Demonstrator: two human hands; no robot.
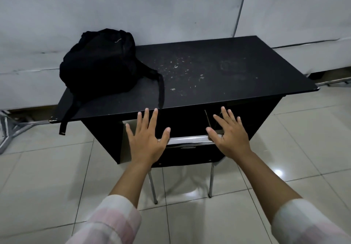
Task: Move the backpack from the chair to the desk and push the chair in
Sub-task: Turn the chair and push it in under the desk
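A black backpack [98, 61] sits on the left end of the black desk [228, 76], one strap hanging over the front edge. The black chair [188, 153] with chrome legs stands tucked under the desk, its backrest top showing between my hands. My left hand [147, 139] is spread flat, fingers apart, at the left end of the backrest top. My right hand [228, 137] is spread the same way at the right end. Neither hand holds anything; whether the palms touch the backrest I cannot tell.
A white panelled wall [171, 6] runs behind the desk. Glossy pale floor tiles [57, 177] spread around. A grey metal frame [7, 129] stands on the floor at far left. Small pale specks litter the desk top.
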